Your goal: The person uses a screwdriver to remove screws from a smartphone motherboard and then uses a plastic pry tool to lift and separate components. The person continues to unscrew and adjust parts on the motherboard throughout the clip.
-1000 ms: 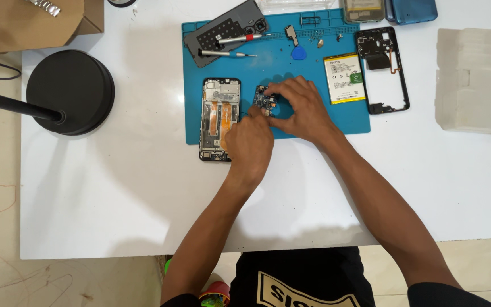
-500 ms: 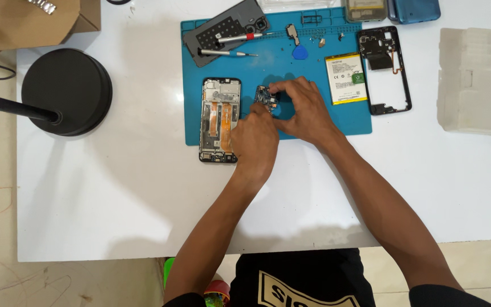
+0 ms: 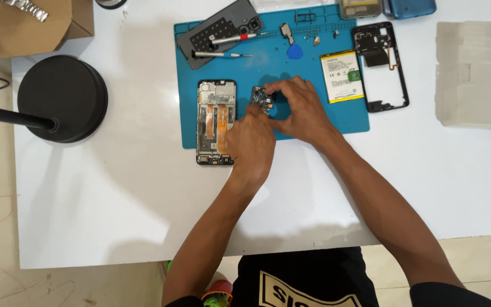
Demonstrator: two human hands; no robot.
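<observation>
On the blue work mat (image 3: 313,71) lies an opened phone body (image 3: 216,121) with its insides showing. Just right of it is a small circuit board (image 3: 260,100). My left hand (image 3: 251,145) and my right hand (image 3: 296,109) meet over that board, fingertips pinching its edges. The board's lower part is hidden by my fingers. My left hand also partly covers the phone's lower right corner.
A yellow-labelled battery (image 3: 340,75), a black phone frame (image 3: 381,65), a blue pick (image 3: 295,52), two screwdrivers (image 3: 223,54) and a dark back cover (image 3: 217,31) lie on the mat. A black lamp base (image 3: 62,98) stands left; a cardboard box (image 3: 24,25) and grey cloth (image 3: 475,74) flank the table.
Both hands stay on the small circuit board; the fingers have shifted slightly around it. The view has shifted slightly.
</observation>
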